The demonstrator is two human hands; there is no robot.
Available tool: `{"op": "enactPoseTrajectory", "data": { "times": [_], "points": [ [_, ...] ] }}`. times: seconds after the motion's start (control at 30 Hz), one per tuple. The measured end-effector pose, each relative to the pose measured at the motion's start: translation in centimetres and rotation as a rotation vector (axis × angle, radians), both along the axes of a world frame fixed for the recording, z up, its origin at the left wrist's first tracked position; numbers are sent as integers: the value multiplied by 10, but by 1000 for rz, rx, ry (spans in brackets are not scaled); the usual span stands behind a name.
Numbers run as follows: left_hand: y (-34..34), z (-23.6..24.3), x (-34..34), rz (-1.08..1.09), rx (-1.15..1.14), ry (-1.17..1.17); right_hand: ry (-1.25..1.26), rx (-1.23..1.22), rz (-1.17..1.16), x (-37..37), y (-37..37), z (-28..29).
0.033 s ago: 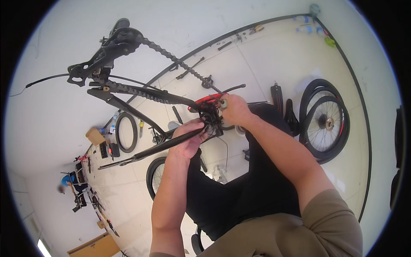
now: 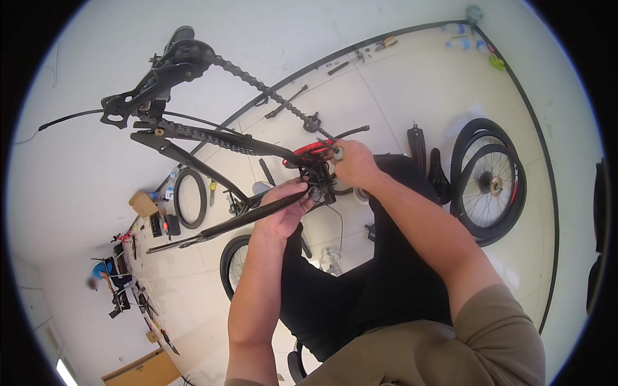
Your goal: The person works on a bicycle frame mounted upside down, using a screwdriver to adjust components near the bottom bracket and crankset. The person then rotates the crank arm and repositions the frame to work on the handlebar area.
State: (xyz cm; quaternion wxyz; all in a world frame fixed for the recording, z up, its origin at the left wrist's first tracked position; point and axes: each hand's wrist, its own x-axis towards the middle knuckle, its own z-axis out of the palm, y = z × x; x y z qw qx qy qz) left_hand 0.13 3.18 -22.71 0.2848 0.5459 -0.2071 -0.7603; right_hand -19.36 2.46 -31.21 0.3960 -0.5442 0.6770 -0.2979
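A black bicycle frame (image 2: 257, 209) is held up in front of me, its rear end pointing to the far left. My left hand (image 2: 283, 202) wraps round a tube beside the crank area, thumb on top. Over the red-edged chainring (image 2: 315, 148), my right hand (image 2: 354, 164) is closed; a small pale greenish round part shows at its fingers, but I cannot make out what it belongs to. A chain (image 2: 257, 87) hangs between the rear derailleur (image 2: 161, 80) and the chainring side. The rear end of the frame carries a cable (image 2: 71, 119).
Wheels with tyres (image 2: 492, 183), a black saddle (image 2: 439, 174) and a fork-like black part (image 2: 417, 151) lie to the right. Hand tools (image 2: 357, 59) line the far wall. A loose tyre (image 2: 190, 199) and a cardboard box (image 2: 143, 204) are at the left. Another person (image 2: 100, 273) sits far left.
My right hand has shifted very slightly at the chainring. The frame and my left hand look the same.
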Motion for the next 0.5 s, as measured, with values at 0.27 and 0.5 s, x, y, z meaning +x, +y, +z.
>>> {"op": "enactPoseTrajectory", "data": {
  "times": [0.27, 0.5],
  "points": [
    [1, -16, 7, -3, -109, -174, 149, -192, 4, -7, 8, 16],
    [2, -32, 19, -440, -1117, -828, 229, -322, 137, -6, 7, 7]
  ]
}}
